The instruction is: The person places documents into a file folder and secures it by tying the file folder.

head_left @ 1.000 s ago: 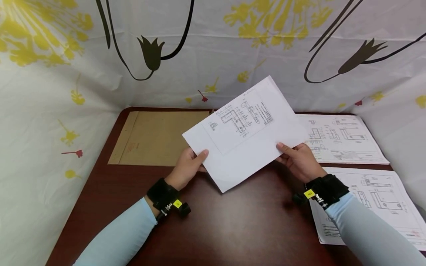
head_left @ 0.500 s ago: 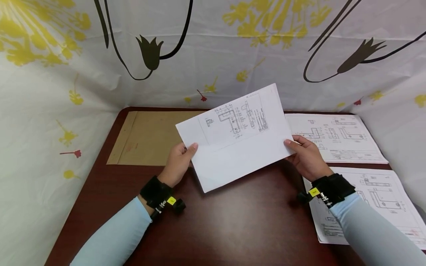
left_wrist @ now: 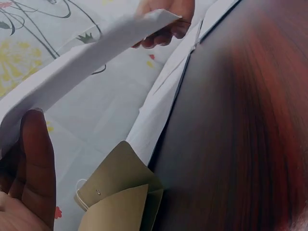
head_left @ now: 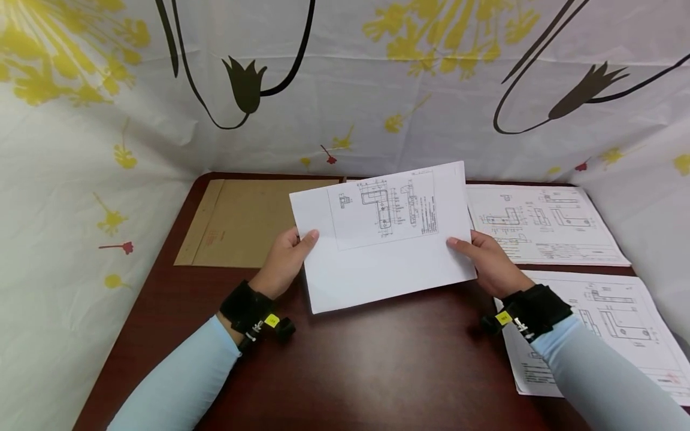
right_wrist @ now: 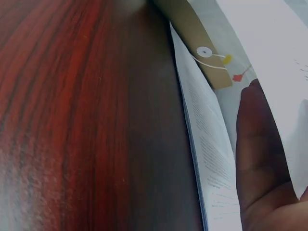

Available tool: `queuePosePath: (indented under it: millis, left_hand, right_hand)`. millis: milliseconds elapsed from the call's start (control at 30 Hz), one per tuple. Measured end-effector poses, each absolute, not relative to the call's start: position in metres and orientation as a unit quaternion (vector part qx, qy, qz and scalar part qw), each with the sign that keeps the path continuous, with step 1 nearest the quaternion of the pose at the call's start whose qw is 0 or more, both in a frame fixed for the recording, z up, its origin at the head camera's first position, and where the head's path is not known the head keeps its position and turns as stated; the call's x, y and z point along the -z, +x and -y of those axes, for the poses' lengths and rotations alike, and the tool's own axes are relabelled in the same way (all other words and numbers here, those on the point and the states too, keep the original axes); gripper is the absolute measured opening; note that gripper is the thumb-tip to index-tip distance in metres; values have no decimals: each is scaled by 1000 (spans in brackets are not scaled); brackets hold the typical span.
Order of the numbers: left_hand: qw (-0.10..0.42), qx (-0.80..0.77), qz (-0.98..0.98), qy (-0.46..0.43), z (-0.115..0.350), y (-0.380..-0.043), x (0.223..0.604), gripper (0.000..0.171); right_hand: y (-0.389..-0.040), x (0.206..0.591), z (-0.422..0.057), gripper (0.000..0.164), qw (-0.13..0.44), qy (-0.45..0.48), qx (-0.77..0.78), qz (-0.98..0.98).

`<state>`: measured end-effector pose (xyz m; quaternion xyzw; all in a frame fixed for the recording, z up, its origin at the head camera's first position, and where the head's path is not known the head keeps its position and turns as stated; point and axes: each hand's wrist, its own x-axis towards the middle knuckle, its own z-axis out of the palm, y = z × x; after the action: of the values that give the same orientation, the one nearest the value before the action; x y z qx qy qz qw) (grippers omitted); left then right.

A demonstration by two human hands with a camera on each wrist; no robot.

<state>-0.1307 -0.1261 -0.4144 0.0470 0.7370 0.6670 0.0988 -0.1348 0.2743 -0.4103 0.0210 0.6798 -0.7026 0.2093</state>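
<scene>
Both hands hold a white sheaf of paper [head_left: 388, 269] above the middle of the table, its printed drawing of an L-shaped part facing up. My left hand [head_left: 283, 260] pinches its left edge, thumb on top and fingers underneath. At the right edge my right hand [head_left: 490, 263] grips it the same way. The sheaf tilts slightly, right end farther from me. In the left wrist view, the paper [left_wrist: 72, 70] is seen nearly edge-on, with the left thumb [left_wrist: 37, 163] against it. The right wrist view has the paper [right_wrist: 269, 43] beside the right hand [right_wrist: 262, 163].
A brown document envelope [head_left: 253, 224] lies at the back left of the dark red table [head_left: 399, 371]; its string button [right_wrist: 204, 51] shows in the right wrist view. Two stacks of drawings lie at the right, one behind [head_left: 560, 230] and one nearer [head_left: 620, 353]. A patterned curtain [head_left: 345, 78] hangs behind.
The sheaf has turned clockwise to lie more level, its upper right corner coming down toward me. My left hand has shifted left, while the right has moved slightly along the right side.
</scene>
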Motion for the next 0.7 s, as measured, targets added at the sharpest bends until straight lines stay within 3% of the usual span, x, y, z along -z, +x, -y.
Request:
queuePosePath:
  millis: [333, 700]
  left_hand:
    - [94, -682, -723, 62, 127, -134, 416, 44]
    - [118, -690, -714, 27, 128, -142, 421, 43]
  right_hand:
    - [-131, 413, -274, 53, 216, -33, 667, -713]
    - [-133, 415, -269, 55, 140, -7, 675, -725]
